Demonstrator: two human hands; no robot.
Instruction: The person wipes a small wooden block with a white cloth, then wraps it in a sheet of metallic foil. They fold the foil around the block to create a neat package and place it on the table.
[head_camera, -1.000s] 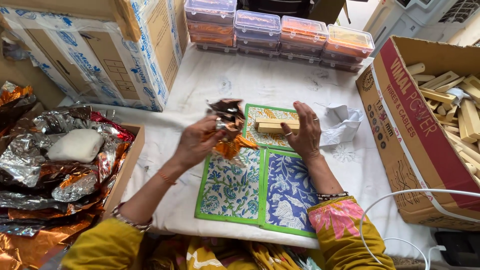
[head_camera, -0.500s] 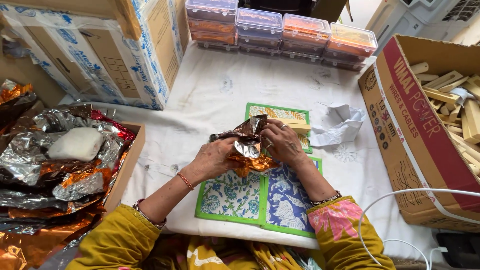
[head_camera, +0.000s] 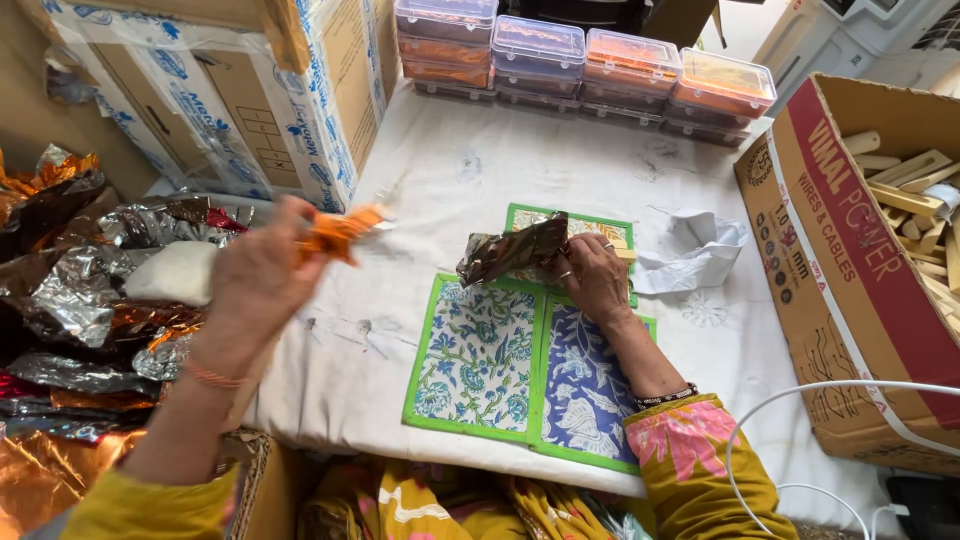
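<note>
My left hand is raised over the left part of the table and grips a crumpled piece of orange foil. My right hand rests on the printed mats and holds a sheet of dark silver-brown foil against the green-bordered yellow mat. In front of it lie a blue-and-white floral mat and a darker blue floral mat, side by side, both edged in green.
A pile of crumpled silver, orange and red foil fills a box at left. Stacked lidded plastic containers line the far edge. A cardboard box of wooden blocks stands at right. Crumpled white paper lies beside the mats.
My left hand has pulled away leftward with an orange foil piece. My right hand stays on the mats holding the dark foil sheet, which both hands had worked together.
</note>
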